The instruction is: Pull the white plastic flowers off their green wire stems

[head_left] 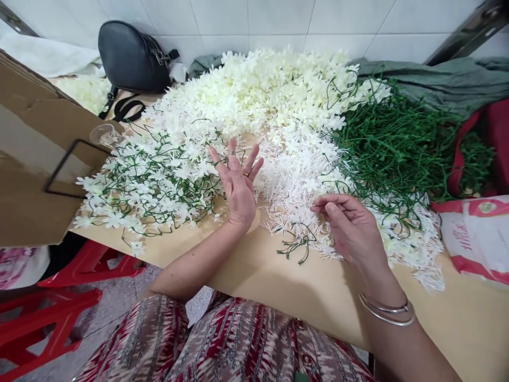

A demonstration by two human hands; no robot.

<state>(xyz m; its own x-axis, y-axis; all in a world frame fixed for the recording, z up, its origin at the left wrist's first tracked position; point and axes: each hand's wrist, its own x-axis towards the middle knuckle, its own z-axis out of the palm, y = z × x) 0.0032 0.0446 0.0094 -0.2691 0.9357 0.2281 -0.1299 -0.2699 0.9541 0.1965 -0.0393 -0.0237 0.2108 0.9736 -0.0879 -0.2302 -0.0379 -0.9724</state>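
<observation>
My left hand (241, 193) is palm up with its fingers spread, at the right edge of a heap of white artificial flowers on green stems (159, 180). Bits of green stem show by its fingers; whether they touch is unclear. My right hand (353, 223) is half curled, thumb and forefinger drawn together over a pile of thin white stamen-like pieces (286, 185). Anything in that pinch is too small to make out. Several loose green stems (298, 246) lie on the table between my hands. Behind is a large mound of cream-white petals (278, 90).
A thick bundle of green plastic stems (393, 143) lies at right, near a red-and-white packet (477, 233). At left stand a cardboard box (32, 159) and a small clear cup (104, 134). A black bag (133, 58) sits by the tiled wall. Red stools (43, 323) are below.
</observation>
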